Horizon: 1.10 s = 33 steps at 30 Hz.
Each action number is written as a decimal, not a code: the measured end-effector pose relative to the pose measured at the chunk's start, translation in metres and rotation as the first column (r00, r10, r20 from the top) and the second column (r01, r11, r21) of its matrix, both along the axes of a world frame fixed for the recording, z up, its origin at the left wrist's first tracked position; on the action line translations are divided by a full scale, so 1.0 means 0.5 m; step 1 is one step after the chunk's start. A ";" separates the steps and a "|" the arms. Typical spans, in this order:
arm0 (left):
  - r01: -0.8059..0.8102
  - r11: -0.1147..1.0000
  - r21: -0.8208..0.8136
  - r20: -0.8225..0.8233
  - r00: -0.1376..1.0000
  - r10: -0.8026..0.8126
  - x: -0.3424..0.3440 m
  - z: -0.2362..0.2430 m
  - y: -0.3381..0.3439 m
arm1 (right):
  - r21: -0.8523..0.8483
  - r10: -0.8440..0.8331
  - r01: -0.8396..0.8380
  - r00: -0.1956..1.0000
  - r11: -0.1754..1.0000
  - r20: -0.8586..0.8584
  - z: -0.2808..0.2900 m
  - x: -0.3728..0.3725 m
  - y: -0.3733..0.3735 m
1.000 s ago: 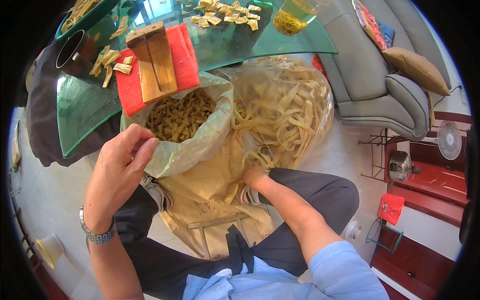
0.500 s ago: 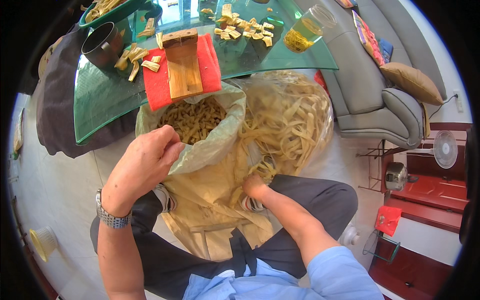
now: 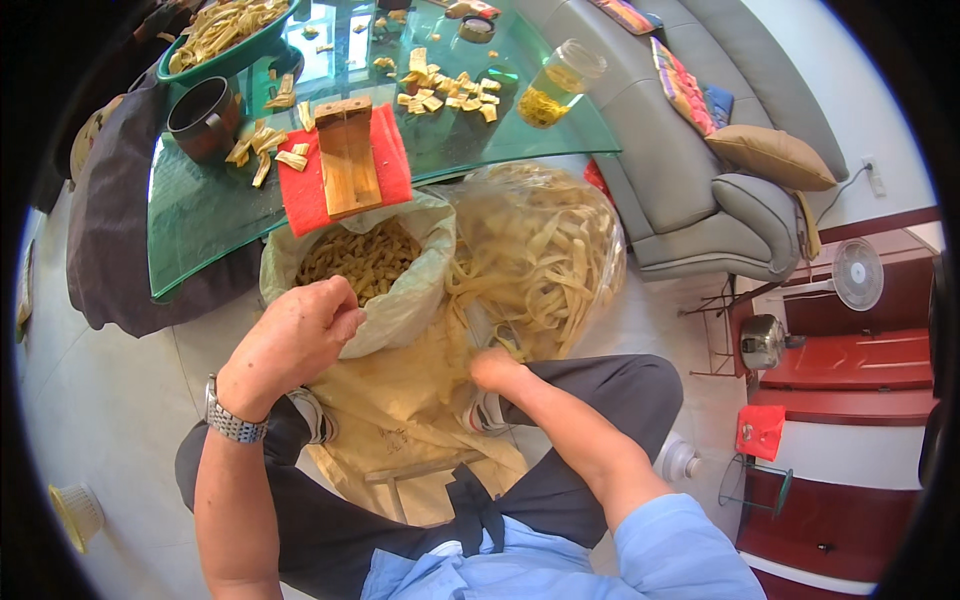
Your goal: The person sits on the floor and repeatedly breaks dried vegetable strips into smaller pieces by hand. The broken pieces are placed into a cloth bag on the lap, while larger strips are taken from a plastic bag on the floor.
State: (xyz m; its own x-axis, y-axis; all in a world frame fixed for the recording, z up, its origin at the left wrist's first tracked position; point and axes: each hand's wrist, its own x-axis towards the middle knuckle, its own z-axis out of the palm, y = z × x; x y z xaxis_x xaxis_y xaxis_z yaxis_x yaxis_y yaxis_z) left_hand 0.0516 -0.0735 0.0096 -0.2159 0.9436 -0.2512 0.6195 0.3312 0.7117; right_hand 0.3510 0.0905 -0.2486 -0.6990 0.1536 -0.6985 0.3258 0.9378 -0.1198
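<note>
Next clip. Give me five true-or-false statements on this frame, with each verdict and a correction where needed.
1. In this view, the left hand overlaps the pale sack. True.
2. The right hand is inside the jar. False: it is near the lower edge of the clear plastic bag.
3. The wooden block rests on red cloth. True.
4. The watch is on the right wrist. False: it is on the left.
5. The dark mug is on the glass table. True.
</note>
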 end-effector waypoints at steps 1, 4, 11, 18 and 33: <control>0.025 1.000 -0.014 0.013 1.000 -0.025 0.007 0.000 0.005 | -0.058 -0.070 0.066 0.995 0.996 -0.076 0.050 -0.023 0.002; 0.172 0.969 0.178 -0.051 0.985 -0.165 0.047 -0.043 -0.003 | -0.317 -0.302 0.175 0.858 0.932 -0.415 0.200 -0.066 -0.020; 0.254 0.962 0.099 0.197 0.943 -0.269 0.123 -0.026 0.007 | -0.507 -0.414 0.103 0.725 0.856 -0.550 0.493 -0.103 -0.040; 0.249 0.879 0.407 -0.139 0.968 -0.209 0.089 0.015 -0.016 | -0.041 -0.020 -0.012 0.711 0.999 -0.703 0.609 -0.105 0.037; -0.290 0.957 -0.019 0.813 0.553 0.184 -0.025 0.096 -0.055 | -0.798 -0.854 0.331 0.053 0.504 -0.517 0.772 -0.010 0.281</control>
